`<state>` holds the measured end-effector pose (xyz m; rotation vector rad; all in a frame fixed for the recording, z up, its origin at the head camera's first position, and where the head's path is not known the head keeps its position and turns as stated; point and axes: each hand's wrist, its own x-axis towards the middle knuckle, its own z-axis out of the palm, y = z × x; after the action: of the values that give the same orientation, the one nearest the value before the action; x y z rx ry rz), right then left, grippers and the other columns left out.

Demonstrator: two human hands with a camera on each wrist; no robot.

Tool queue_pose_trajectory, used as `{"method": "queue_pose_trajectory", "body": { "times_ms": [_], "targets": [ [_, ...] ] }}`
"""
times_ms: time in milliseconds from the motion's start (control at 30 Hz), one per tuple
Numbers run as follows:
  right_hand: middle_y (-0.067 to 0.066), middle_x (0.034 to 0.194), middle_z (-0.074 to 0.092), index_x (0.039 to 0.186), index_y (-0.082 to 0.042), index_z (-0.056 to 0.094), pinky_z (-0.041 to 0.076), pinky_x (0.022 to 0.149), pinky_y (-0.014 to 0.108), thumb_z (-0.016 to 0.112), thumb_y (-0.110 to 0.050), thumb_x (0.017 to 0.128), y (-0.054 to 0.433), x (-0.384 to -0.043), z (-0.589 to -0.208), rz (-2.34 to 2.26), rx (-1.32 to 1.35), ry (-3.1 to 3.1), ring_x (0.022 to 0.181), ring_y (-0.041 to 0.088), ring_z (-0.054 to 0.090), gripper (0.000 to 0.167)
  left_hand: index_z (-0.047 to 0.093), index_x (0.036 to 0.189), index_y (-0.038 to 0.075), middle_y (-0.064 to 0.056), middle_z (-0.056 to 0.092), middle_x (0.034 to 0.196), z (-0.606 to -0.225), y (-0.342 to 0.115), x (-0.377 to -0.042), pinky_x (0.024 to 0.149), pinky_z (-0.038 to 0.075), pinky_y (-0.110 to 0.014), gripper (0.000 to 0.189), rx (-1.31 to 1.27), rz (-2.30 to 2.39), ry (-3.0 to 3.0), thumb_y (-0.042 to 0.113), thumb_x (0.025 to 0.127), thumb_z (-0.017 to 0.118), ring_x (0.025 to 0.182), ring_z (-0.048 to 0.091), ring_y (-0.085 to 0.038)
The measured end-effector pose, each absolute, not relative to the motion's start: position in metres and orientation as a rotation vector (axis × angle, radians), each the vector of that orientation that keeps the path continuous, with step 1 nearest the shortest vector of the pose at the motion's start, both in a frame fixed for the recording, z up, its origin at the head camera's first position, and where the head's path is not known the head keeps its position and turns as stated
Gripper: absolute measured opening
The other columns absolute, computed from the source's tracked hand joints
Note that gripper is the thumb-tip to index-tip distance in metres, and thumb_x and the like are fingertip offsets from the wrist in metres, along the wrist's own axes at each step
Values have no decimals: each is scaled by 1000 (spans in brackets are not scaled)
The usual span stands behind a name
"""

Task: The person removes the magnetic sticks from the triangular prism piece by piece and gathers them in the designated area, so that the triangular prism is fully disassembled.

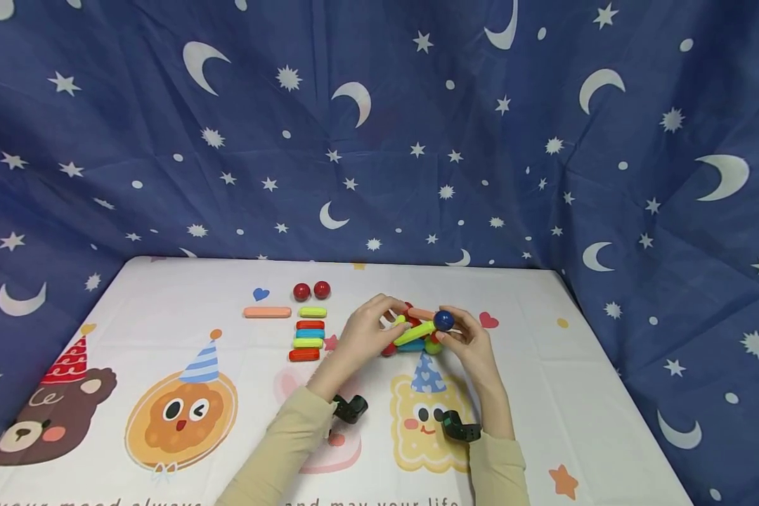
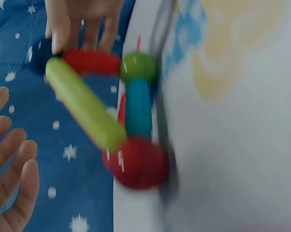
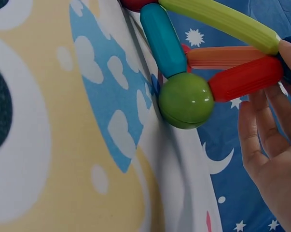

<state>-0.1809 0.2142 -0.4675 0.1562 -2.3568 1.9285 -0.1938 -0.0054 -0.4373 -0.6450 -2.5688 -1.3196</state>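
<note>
Between left grip [image 1: 365, 332] and right grip [image 1: 476, 344]: ball-and-stick frame [image 1: 415, 332] | right pinching blue ball [image 1: 443, 320] | left spread, near frame

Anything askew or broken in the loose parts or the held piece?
Nothing stands out: the short loose rods lie roughly in a column, two red balls beyond them, and the frame in the right hand shows no visible breaks.
</note>
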Motion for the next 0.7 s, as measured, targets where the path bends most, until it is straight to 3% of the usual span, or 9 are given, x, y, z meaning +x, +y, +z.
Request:
{"method": "queue_pose_trajectory", "body": {
  "times_ms": [333, 700],
  "targets": [
    [-5, 107, 61, 122, 5, 58, 51, 83, 14, 65, 4, 86, 213, -181, -470, 1936, 164, -2318, 95, 0, 60, 38, 61, 124, 15, -2, 62, 117, -436, 45, -201, 88, 49, -32, 43, -817, -1347, -2501, 25, 84, 74, 103, 59, -20],
    [-9, 100, 60, 120, 4, 59, 49, 82, 14, 57, 13, 82, 213, -182, -473, 1956, 100, -2325, 94, 3, 58, 39, 65, 119, 13, -3, 65, 113, -443, 59, -205, 88, 46, -28, 38, -875, -1229, -2513, 20, 83, 75, 102, 53, -19]
  ]
}}
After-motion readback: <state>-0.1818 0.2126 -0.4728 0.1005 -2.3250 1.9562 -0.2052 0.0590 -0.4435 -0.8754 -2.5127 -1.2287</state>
